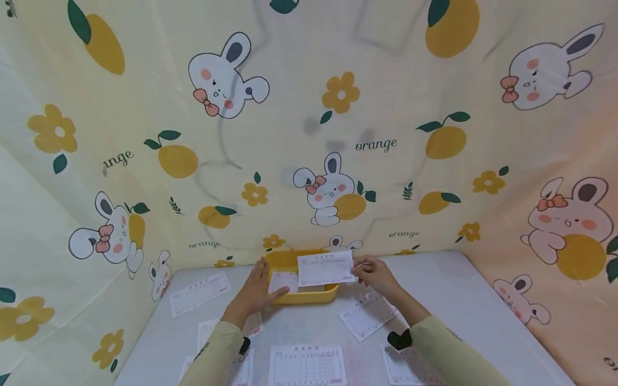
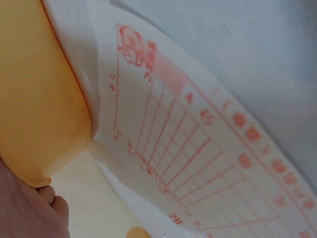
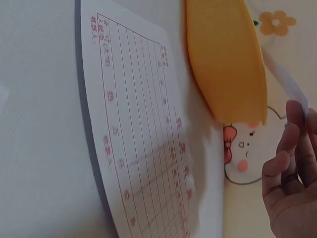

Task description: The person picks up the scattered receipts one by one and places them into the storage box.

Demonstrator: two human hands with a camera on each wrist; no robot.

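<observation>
Yellow plastic forms the oblong tray (image 1: 301, 298) at the back of the white table (image 1: 483, 311), and a printed receipt form (image 1: 325, 268) is held up over its opening, toward the right end. My right hand (image 1: 379, 276) is the nearer one: thumb and fingertip pinch the form's right edge, the other fingers loosely bent, so the paper reaches leftward from that hand. Its long axis runs left to right, rising slightly toward my right, almost in line with the tray's length. My left hand (image 1: 256, 289) has no paper in it; its fingers lie straight along the tray's left end, thumb spread over the near rim, apart from the form's free left edge. Another form (image 1: 284, 281) lies inside the tray between the two; whether the raised one touches it I cannot tell.
</observation>
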